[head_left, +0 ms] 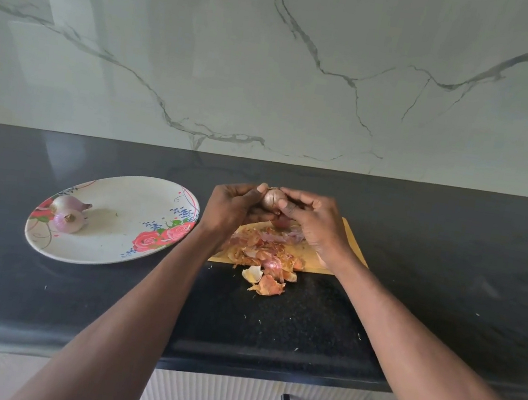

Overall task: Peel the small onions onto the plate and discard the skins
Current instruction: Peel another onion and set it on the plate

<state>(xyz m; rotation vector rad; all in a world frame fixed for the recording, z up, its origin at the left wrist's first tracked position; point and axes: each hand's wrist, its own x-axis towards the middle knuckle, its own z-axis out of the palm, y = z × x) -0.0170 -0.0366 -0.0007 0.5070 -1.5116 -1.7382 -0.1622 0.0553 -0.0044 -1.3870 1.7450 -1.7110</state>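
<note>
Both hands, left hand [234, 207] and right hand [315, 223], have a grip on the small papery-skinned pinkish onion [270, 198]; light, firm, slippery once bare, so pinch loose skin near the tip

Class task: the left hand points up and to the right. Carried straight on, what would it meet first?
The left hand would meet the onion it already grips, then the right hand just beyond.

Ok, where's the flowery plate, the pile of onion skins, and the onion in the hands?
plate [125, 199], head view, bare middle.
onion skins [264, 258], head view, middle of pile.
onion [271, 198], head view, its visible side.
</note>
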